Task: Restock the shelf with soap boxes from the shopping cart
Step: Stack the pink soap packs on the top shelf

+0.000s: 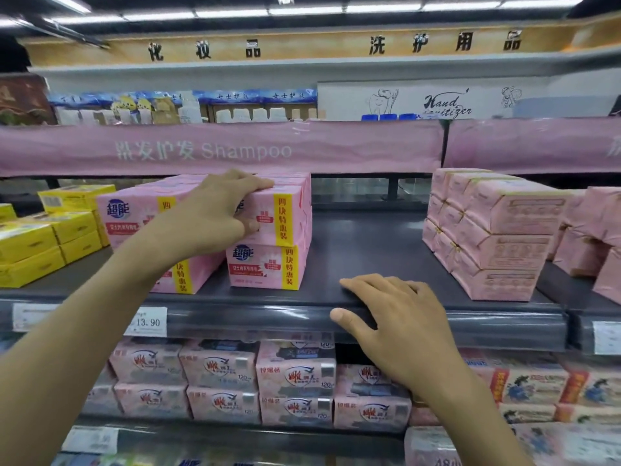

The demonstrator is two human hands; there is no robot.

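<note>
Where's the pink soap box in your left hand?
Head view, left of centre: the pink soap box tops a two-high stack on the dark shelf, gripped by the left hand.

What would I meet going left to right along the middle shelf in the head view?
yellow boxes → pink soap boxes, the top one gripped by the left hand → bare stretch of shelf, the right hand resting on its front edge → pink wrapped packs

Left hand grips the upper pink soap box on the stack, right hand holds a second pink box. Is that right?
Not quite. The head view shows the right hand holding nothing; it rests on the front edge of the shelf. The left hand does grip the upper pink soap box.
</note>
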